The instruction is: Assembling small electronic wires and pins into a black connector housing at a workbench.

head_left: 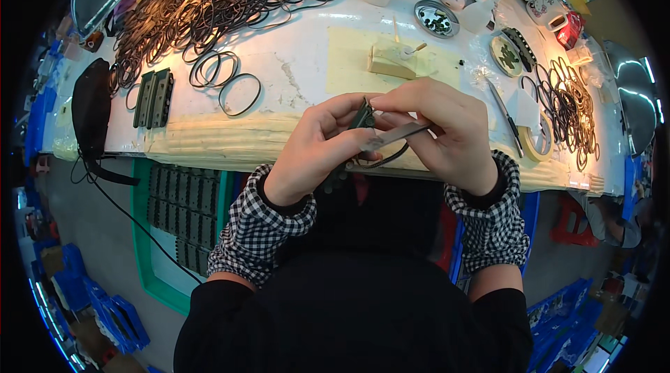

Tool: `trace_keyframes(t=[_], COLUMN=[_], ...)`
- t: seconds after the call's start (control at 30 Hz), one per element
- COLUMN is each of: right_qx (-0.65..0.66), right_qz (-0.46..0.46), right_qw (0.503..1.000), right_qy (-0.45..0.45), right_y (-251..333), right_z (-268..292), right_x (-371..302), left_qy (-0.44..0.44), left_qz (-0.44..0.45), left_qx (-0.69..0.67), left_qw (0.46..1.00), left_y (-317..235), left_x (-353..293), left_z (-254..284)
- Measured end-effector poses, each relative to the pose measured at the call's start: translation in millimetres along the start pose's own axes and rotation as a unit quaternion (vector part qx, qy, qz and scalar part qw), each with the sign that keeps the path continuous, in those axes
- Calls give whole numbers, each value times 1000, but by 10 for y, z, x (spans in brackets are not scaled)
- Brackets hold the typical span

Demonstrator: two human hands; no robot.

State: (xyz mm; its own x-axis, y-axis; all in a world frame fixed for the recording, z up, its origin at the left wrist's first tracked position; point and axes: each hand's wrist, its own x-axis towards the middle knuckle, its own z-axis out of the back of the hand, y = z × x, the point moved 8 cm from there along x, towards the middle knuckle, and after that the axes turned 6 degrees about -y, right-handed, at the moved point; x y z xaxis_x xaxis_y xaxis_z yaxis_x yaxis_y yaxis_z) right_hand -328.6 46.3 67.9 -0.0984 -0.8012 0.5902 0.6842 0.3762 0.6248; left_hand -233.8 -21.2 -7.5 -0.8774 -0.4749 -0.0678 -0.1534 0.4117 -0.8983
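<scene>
In front of my chest, over the table's near edge, both hands meet around a small dark green part point(363, 116). My left hand point(307, 146) is closed on this part, with the thumb along its near side. A flat, dark band point(403, 136) runs from beside the left thumb to my right hand point(453, 132), and a thin dark strand curves below it. The fingers of my right hand pinch the band, while its index finger reaches over to the green part. My fingers cover much of the part, so its exact kind is hidden.
A large heap of dark rubber rings point(202, 3) lies at the far left, near two green ribbed blocks point(153, 99). Beyond my hands is a cream block point(392, 59). A knife-like tool point(504, 116) and tape roll point(539, 139) lie right. A green tray point(143, 247) holds similar blocks.
</scene>
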Motion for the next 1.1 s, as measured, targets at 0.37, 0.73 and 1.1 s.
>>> trace_keyframes(t=[0.37, 0.73, 1.1], right_qx=[-93, -124, -77], right_qz=[114, 119, 56], right_qw=[989, 985, 995], right_qy=[-17, -4, -29], right_y=[113, 120, 35], right_z=[-120, -119, -100], right_x=[0, -47, -48], left_qy=[-7, -3, 53], left_qz=[31, 15, 21], left_qx=[-44, 25, -7], left_qw=[999, 1000, 998], left_y=[117, 107, 68], left_x=[-13, 0, -1], left_z=[74, 46, 22])
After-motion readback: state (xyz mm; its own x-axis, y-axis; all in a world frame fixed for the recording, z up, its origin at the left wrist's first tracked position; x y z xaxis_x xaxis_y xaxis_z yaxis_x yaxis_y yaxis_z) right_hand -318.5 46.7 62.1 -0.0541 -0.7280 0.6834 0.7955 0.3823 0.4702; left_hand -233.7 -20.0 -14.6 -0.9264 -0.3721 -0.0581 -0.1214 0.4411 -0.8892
